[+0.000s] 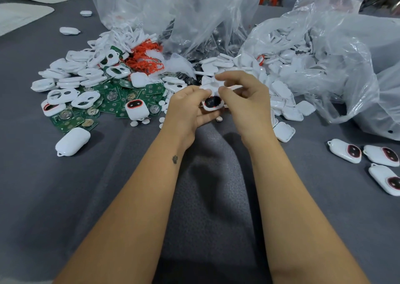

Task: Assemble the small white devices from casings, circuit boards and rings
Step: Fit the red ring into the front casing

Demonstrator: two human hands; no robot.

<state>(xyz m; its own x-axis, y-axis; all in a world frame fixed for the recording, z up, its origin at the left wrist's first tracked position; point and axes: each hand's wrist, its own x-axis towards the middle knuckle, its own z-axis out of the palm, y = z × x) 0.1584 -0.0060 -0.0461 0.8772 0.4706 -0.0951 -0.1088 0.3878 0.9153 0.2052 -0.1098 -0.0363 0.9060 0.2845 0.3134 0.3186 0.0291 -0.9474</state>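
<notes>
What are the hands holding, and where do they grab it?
Both the left hand and the right hand pinch one small white casing with a dark oval window, fingertips on its left and right edges.

Light is even and fairly bright, falling from overhead, with a cool cast. Soft shadows pool on the grey table cloth (65, 197) beneath the forearms toward 6 o'clock, and a small one sits beside a white casing (72, 142) at 9 o'clock. The clear plastic bags (216, 13) at 12 and 2 o'clock carry pale glare (milky rather than blown out). Wide-angle bending stretches the edges. Fingers at centre are slightly smeared; far background at 1 o'clock is soft.
</notes>
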